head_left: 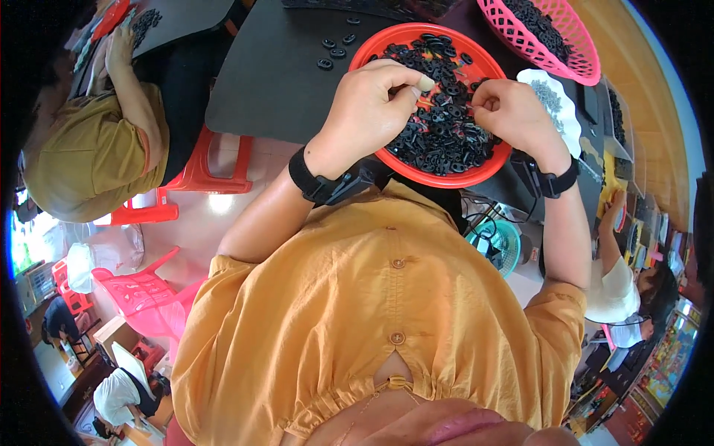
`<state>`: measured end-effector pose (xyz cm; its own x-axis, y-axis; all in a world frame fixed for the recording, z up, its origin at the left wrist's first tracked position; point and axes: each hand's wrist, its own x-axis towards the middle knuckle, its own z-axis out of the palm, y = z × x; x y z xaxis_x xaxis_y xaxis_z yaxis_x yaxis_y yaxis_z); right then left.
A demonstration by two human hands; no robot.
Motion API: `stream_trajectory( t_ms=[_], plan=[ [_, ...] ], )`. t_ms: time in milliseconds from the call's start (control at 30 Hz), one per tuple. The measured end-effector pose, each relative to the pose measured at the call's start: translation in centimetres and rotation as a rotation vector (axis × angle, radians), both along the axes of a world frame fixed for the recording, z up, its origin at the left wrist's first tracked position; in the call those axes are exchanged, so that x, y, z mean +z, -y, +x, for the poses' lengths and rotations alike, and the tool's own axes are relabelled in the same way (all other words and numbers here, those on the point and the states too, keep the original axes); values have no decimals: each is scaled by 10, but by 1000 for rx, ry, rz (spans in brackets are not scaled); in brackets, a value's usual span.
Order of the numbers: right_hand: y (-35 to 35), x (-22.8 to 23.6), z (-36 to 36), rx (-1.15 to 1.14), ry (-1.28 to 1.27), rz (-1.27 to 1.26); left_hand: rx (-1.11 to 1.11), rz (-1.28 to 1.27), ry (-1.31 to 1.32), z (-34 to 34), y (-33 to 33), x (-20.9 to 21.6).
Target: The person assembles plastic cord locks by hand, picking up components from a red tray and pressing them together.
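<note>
A round red basin (446,180) stands on the dark table, filled with many small black oval parts (439,152) that look like plastic with holes. Over its left side is my left hand (372,104), thumb and forefinger brought together; a pale cover sits on one fingertip. My right hand (517,115) hangs above the basin's right side with its fingertips pinched. Anything between the fingers of either hand is too small to make out. Each wrist wears a black strap.
Several black parts (338,53) lie loose on the dark table (256,89). A white scalloped dish (572,137) holds small grey pieces, beyond it a pink basket (587,65) holds black parts. A teal basket (510,249) is lower down. People sit at left and right.
</note>
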<state>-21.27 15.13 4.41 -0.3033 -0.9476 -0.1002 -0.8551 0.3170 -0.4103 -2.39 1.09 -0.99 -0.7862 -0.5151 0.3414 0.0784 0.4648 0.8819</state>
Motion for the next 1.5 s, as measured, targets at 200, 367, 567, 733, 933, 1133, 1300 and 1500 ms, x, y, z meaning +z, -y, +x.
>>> stream_trajectory(
  t_ms=[200,367,567,733,933,1133,1300,1500],
  plan=[
    [-12,3,20,-189,444,-194,-33,410,-86,1,-5,1],
    [-11,-3,52,-248,906,-324,-79,642,-119,7,-13,16],
    [-8,-11,67,-213,1074,-434,-74,672,-234,5,-16,15],
    [-5,-11,70,-244,951,-413,-105,470,27,12,-10,26],
    [1,-13,73,-201,894,-523,-48,293,30,13,-9,26],
    [3,-11,74,-268,1150,-428,64,54,-210,6,-12,15],
    [3,-19,75,-237,1227,-474,41,62,-180,3,-14,12],
    [2,-24,70,-175,988,-569,42,290,-84,-1,-15,11]
  ],
)
